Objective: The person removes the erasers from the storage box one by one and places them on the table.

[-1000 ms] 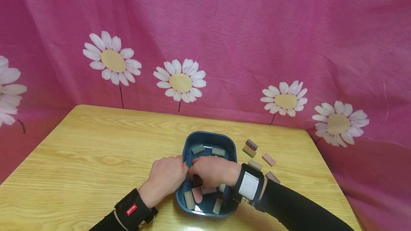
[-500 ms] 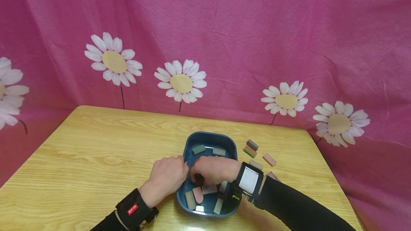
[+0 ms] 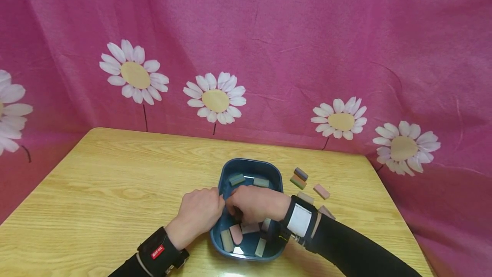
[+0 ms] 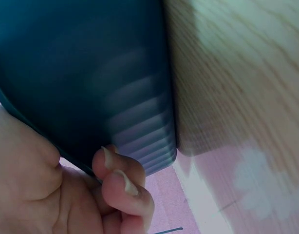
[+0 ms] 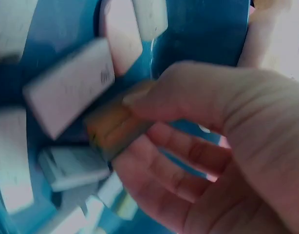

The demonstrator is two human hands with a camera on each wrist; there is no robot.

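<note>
A dark blue plastic bin with rounded corners stands on the table, several erasers in it. My left hand grips its left rim, with curled fingertips against the outer wall in the left wrist view. Inside the bin, my right hand pinches an orange-brown eraser between thumb and fingers. Around it lie a white eraser with a dark printed mark, a pink round-ended eraser and a greenish eraser. My right hand hides the bin's middle in the head view.
To the right of the bin several erasers lie on the wooden table, among them a pink eraser, an orange-and-green eraser and a dark eraser. A pink cloth with daisies hangs behind the table.
My right hand stays over the bin's middle; the dark eraser visible beneath its fingers half a second ago is now mostly hidden. My left hand keeps its grip on the rim.
</note>
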